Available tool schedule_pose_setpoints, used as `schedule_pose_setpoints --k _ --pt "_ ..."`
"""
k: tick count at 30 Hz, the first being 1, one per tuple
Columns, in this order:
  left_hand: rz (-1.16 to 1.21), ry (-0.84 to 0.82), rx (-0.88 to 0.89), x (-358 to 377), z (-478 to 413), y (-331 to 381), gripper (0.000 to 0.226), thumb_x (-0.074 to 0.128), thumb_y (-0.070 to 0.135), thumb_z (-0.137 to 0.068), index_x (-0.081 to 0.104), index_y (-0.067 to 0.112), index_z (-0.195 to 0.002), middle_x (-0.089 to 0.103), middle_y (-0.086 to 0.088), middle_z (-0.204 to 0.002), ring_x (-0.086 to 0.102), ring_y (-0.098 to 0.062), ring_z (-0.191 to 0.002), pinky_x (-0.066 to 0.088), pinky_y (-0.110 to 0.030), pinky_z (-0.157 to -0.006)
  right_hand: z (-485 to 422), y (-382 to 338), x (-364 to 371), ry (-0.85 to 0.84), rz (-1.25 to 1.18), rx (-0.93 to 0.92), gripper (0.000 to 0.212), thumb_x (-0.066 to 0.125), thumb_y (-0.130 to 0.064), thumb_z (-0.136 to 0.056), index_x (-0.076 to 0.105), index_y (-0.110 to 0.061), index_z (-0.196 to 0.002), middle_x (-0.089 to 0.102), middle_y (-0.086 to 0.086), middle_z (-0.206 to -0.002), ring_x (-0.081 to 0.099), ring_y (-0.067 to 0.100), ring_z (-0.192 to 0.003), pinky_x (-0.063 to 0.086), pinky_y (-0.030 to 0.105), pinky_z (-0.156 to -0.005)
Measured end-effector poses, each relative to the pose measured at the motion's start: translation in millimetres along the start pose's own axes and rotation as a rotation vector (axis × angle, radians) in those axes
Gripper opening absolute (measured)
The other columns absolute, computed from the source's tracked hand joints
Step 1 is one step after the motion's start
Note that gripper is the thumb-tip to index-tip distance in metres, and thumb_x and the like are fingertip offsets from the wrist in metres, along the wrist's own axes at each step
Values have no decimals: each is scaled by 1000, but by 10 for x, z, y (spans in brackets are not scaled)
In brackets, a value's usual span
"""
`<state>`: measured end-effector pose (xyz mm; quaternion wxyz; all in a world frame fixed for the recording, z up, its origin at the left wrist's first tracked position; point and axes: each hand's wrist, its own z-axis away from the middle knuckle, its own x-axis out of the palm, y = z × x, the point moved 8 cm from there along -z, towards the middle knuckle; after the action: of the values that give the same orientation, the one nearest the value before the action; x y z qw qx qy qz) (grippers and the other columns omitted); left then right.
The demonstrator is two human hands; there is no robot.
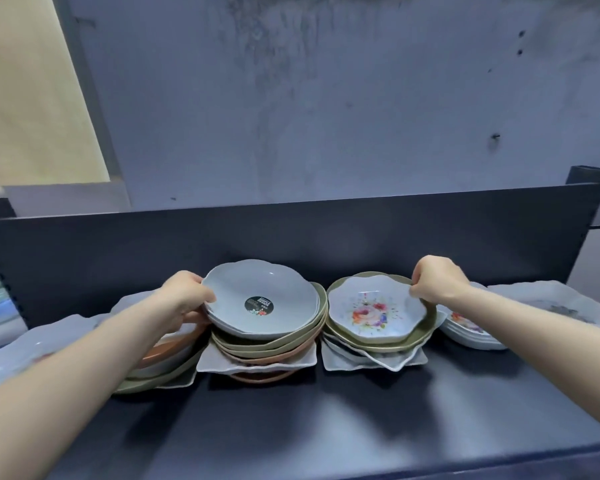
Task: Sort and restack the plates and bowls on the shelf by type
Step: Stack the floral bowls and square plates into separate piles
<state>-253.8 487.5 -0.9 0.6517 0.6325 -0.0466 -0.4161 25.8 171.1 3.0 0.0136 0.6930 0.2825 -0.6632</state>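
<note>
1. On the dark shelf (291, 420), the left hand (184, 299) is closed on the left rim of a plain pale bowl (260, 299) with a round black sticker, thumb over the lip and fingers tucked underneath. That bowl tops the middle stack.
2. At the other side, the right hand (433, 284) pinches the far right edge of a scalloped floral bowl (378, 315), which sits inside a green dish (388, 344).
3. Under the pale bowl lie green and terracotta dishes on a square white plate (257, 363), types plainly mixed. The right stack likewise rests on white square plates.
4. Further out, another mixed pile (163, 362) stands just left of the middle stack, and a small stack of floral dishes (471, 330) sits just right of the right one.
5. Handling, as a judgement: the bowls look rigid and glossy, so likely slippery and chippable; whether ceramic or light melamine cannot be told. Wavy rims give poor purchase to a pinch alone, so a thumb-over, fingers-under hold at the rim suits best, lifting straight up to avoid dragging the dish beneath.
</note>
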Motion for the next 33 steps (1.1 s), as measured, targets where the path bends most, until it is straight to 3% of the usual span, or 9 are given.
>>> schedule_pose_setpoints --k 2,4,7,10,13,16,19,29,33 --pt "-66 53 30 -50 18 35 13 53 -7 -78 62 2 -82 55 -16 -79 51 -27 -68 56 -37 -62 -2 -1 41 -10 11 7 7 60 -3 -71 65 -7 -74 66 6 -75 61 25 -72 36 23 -45" --pt "-152 117 90 -80 56 126 22 54 -2 -74 44 13 -61 37 -10 -64 34 -22 -59 40 -30 -49 4 6 83 -22 9 29 13 56 1 -70 54 -9 -62 54 4 -62 52 24 -63 30 22 -43" --pt "-243 196 203 -82 76 282 36 56 7 -71 28 27 -60 35 -2 -77 32 -20 -70 28 -29 -64 11 30 94 -20 -72 69 14 54 5 -68 58 -7 -62 55 5 -64 54 25 -65 34 21 -46" --pt "-325 222 284 50 159 456 30 59 14 -75 64 24 -103 60 -7 -110 56 -28 -101 40 -30 -88 -14 113 34 -2 -221 105 20 56 5 -67 72 -3 -75 70 9 -80 65 25 -72 49 27 -57" --pt "-362 221 418 374 260 692 57 56 11 -80 49 16 -137 54 -4 -138 51 -21 -126 41 -33 -102 -42 246 -121 44 -330 121 22 56 4 -65 74 0 -78 73 16 -88 64 21 -58 60 35 -66" --pt "-358 156 546 852 465 967 57 52 8 -81 50 19 -137 55 1 -136 56 -20 -114 46 -30 -86 -55 475 -313 53 -426 159 19 60 5 -71 74 -7 -75 70 3 -81 71 21 -56 58 30 -56" --pt "-354 65 646 1388 653 1220 50 54 7 -82 56 20 -130 61 4 -126 57 -13 -112 47 -27 -88 -115 835 -523 88 -542 203 20 61 9 -68 73 -7 -68 69 5 -79 71 26 -57 62 39 -66" --pt "-317 -48 558 2554 894 1286 35 53 6 -79 70 21 -106 70 7 -98 65 -7 -85 52 -18 -70 -475 2112 -763 106 -614 272 21 61 14 -69 71 -4 -71 69 15 -88 68 27 -61 55 27 -52" --pt "-380 17 512 2685 954 1218 34 54 7 -79 71 21 -106 72 7 -97 65 -8 -87 50 -20 -81 -632 2328 -526 25 -529 243 24 62 10 -68 68 -12 -62 70 8 -76 70 25 -60 62 41 -68"
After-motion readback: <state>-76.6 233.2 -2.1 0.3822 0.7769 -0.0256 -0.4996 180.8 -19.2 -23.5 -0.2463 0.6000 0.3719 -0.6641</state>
